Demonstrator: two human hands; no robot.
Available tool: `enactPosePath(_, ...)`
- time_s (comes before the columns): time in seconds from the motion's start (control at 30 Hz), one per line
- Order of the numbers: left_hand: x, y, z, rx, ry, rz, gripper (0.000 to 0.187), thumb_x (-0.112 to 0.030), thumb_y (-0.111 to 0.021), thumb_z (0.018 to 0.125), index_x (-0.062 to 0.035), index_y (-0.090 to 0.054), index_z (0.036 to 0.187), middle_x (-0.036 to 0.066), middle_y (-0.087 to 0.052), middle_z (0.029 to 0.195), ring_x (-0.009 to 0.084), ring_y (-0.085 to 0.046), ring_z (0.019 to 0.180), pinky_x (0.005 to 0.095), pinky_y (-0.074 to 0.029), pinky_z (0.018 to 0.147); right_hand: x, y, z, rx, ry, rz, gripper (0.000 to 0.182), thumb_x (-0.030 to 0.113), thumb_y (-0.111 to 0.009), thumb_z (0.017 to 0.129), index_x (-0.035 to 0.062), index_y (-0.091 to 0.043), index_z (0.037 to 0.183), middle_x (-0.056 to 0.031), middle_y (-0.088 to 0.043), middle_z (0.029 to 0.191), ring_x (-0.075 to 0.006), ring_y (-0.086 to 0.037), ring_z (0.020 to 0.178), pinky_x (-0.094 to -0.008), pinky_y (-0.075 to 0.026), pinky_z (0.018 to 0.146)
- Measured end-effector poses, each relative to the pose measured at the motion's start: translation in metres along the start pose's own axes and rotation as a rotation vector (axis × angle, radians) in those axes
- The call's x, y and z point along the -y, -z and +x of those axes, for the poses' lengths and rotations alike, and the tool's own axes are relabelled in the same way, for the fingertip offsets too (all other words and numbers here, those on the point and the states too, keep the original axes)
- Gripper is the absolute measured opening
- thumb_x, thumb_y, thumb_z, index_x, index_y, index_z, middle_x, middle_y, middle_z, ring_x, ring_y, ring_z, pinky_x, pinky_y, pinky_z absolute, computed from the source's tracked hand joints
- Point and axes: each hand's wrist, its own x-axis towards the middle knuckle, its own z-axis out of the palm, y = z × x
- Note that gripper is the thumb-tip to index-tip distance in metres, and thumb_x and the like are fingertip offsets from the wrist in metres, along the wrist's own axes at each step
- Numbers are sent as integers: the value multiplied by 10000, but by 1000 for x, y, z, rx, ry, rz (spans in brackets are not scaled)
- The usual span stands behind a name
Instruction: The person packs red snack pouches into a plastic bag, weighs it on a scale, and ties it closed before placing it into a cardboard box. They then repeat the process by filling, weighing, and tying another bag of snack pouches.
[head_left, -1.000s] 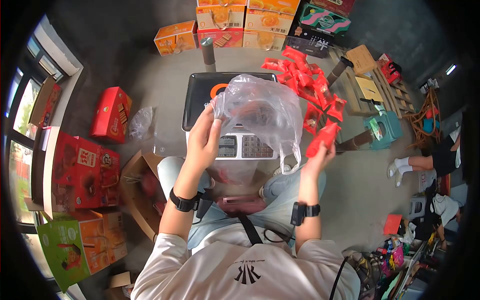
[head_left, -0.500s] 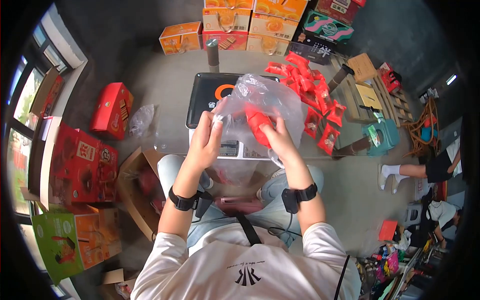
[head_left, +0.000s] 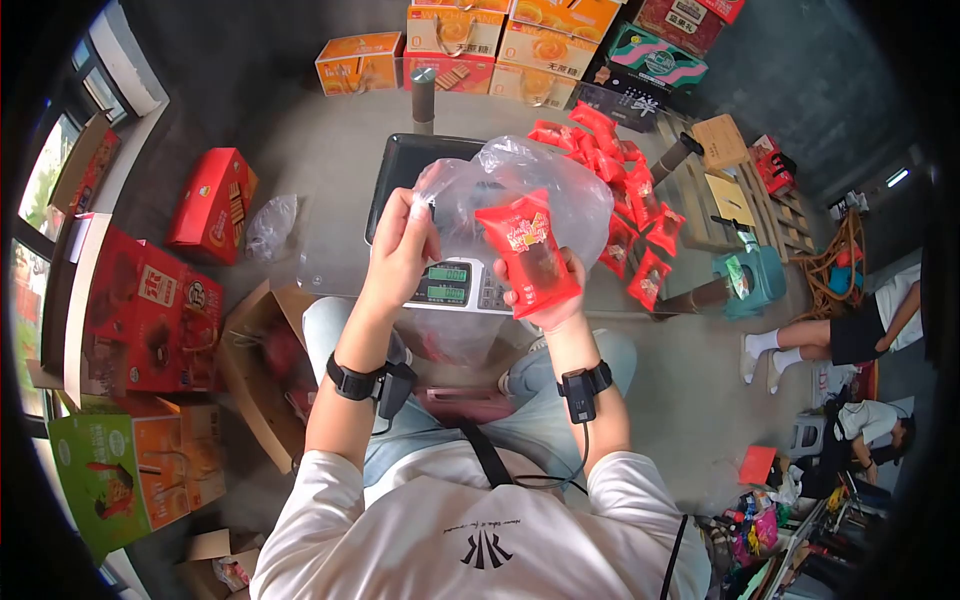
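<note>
While left fingers (head_left: 412,222) pinch the plastic bag (head_left: 560,190), right fingers (head_left: 560,300) grip a red packet (head_left: 528,252)

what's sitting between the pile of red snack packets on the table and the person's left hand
In the head view, the clear plastic bag that the left hand pinches open fills that stretch, with the red snack packet in the right hand held before it. The packet pile lies beyond.

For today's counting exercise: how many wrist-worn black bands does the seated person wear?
2: one wristband on the left wrist, one wristband on the right wrist, a cable trailing from it. None looks hidden.
</note>
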Motion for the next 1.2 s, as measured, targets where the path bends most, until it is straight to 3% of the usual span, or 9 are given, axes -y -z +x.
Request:
enactPosePath(0.17,6,2,0,-21,10,-2,185,-232,-411,1000,-72,-435,909,-4,-500,631,50,-425,539,205,-342,506,2,3,6,-33,62,-189,541,380,-460,885,84,-434,1337,-179,-472,1331,-368,-536,1113,-451,-521,779)
enactPosePath(0.27,9,6,0,-50,-57,47,182,-219,-423,995,-70,-443,890,-5,-506,637,48,-435,540,200,-344,503,2,-5,25,-322,428,-829,572,213,-579,882,21,-336,1362,-158,-446,1321,-277,-497,1169,-343,-450,933)
enactPosePath(0.37,10,4,1,-92,-124,97,198,-214,-395,1000,-72,-440,870,17,-541,638,30,-401,493,170,-321,453,-1,3,47,-613,725,-1373,756,229,-727,786,-28,-301,1357,-201,-383,1334,-281,-450,1198,-369,-418,966)
enactPosePath(0.63,21,10,7,55,87,84,179,-212,-461,974,-41,-511,990,-5,-524,688,52,-507,596,201,-416,527,7,19,136,-714,767,-1563,821,292,-790,685,-73,-358,1279,-256,-450,1225,-338,-465,1155,-419,-381,985)
enactPosePath(0.77,19,16,5,52,105,105,178,-209,-468,964,-38,-514,984,-4,-521,712,56,-527,613,200,-422,530,-3,4,165,-849,778,-1970,753,310,-750,702,-57,-395,1256,-243,-465,1217,-366,-466,1146,-429,-393,961)
enactPosePath(0.83,17,21,4,31,119,123,178,-210,-474,963,-37,-513,980,-5,-524,726,60,-530,613,203,-424,529,-8,2,171,-828,717,-1955,684,317,-711,747,-43,-424,1253,-247,-478,1236,-375,-468,1160,-419,-390,972)
enactPosePath(0.97,28,38,9,-52,-8,199,178,-186,-484,961,-15,-514,1005,16,-534,796,73,-549,706,227,-463,627,-11,28,175,-404,587,-2020,435,285,-636,823,-17,-579,1130,-229,-583,1153,-347,-536,1116,-402,-411,964)
enactPosePath(1.03,21,38,9,-109,-25,112,171,-155,-487,960,11,-505,999,50,-529,959,90,-559,797,250,-483,725,-20,26,158,-336,665,-2184,343,277,-601,853,-5,-624,1048,-196,-617,1104,-323,-575,1066,-402,-439,924)
enactPosePath(1.2,20,46,12,-97,-106,143,216,-122,-490,953,59,-531,1063,100,-467,1214,129,-579,880,268,-486,798,-33,7,74,-235,852,-1799,136,48,-601,852,2,-615,980,-110,-638,900,-157,-624,750,-267,-492,703)
